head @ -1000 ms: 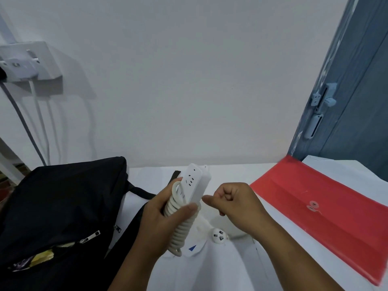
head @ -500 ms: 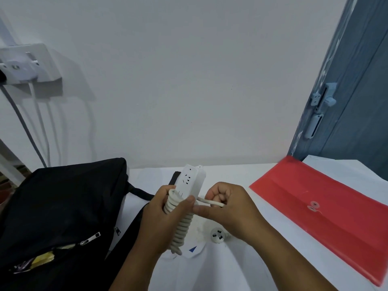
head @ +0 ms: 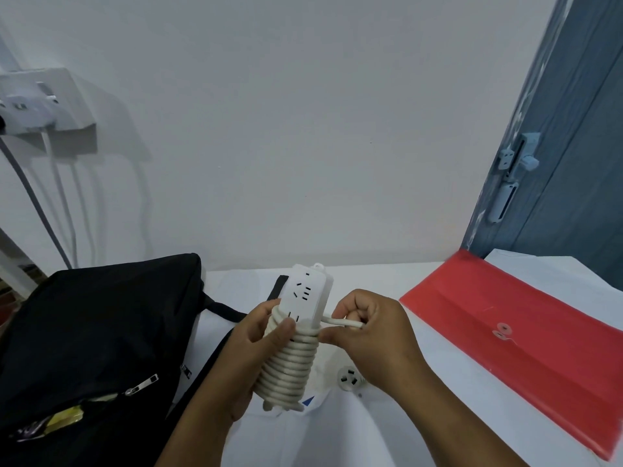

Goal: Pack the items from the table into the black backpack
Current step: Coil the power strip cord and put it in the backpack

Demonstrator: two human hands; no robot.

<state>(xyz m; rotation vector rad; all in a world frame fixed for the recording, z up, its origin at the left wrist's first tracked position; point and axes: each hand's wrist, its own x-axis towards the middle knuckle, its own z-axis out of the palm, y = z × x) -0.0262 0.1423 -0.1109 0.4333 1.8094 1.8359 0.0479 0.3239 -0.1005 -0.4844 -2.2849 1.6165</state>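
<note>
A white power strip (head: pixel 305 291) stands upright in my left hand (head: pixel 246 358), whose fingers and thumb curl round its lower half. Its white cord (head: pixel 290 365) is wound in tight coils around the body. My right hand (head: pixel 367 335) pinches the loose stretch of cord just right of the strip, thumb touching the coils. The cord's plug (head: pixel 349 379) lies on the white table (head: pixel 337 433) under my right hand. The black backpack (head: pixel 94 332) lies at the left, its front pocket zip (head: pixel 141 388) partly open with something yellow inside.
A red document envelope (head: pixel 526 335) with a string clasp lies on the table at the right, over white paper (head: pixel 539 267). A blue-grey door (head: pixel 566 156) stands at the far right. A wall socket (head: pixel 37 102) with hanging cables is at the upper left.
My right hand moved left to the power strip and took hold of the loose cord beside the coils. The strip stays upright in my left hand.
</note>
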